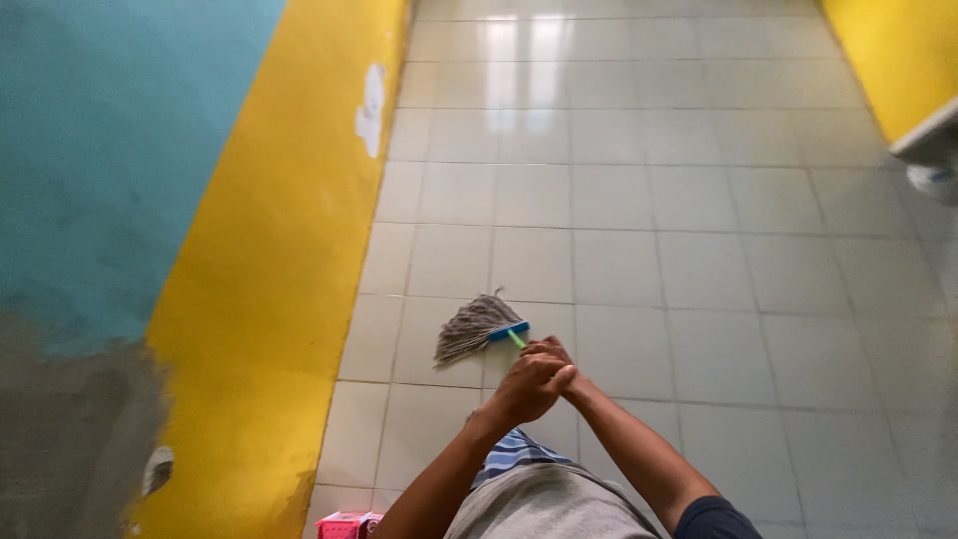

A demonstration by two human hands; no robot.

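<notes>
Head view, looking down along a tiled floor (639, 200) of pale grey square tiles with a glossy sheen toward the far edge. Both hands meet near the lower middle of the view, stacked on the green handle (516, 339) of a string mop. The left hand (526, 387) is wrapped closed around the handle, fingers curled tight; the right hand (552, 354) sits just beyond it and touching it, likewise folded shut on the same handle, though its fingertips are hidden behind the left hand. Only a short length of the handle shows past the knuckles. It ends in a blue clamp (509, 330), from which the grey mop head (471, 326) fans out toward the left, lying flat on the floor a short way from the floor's left edge. That edge meets a yellow wall band (289, 260), which carries a white chipped patch (371, 108) farther up; above the band the wall is teal (110, 140), with a bare grey area at the lower left. A second yellow wall (893, 55) bounds the floor's far right corner, with a white fixture (933, 160) partly cut off at the right border. At the bottom border a small pink box (347, 524) stands on the floor beside the left forearm.
</notes>
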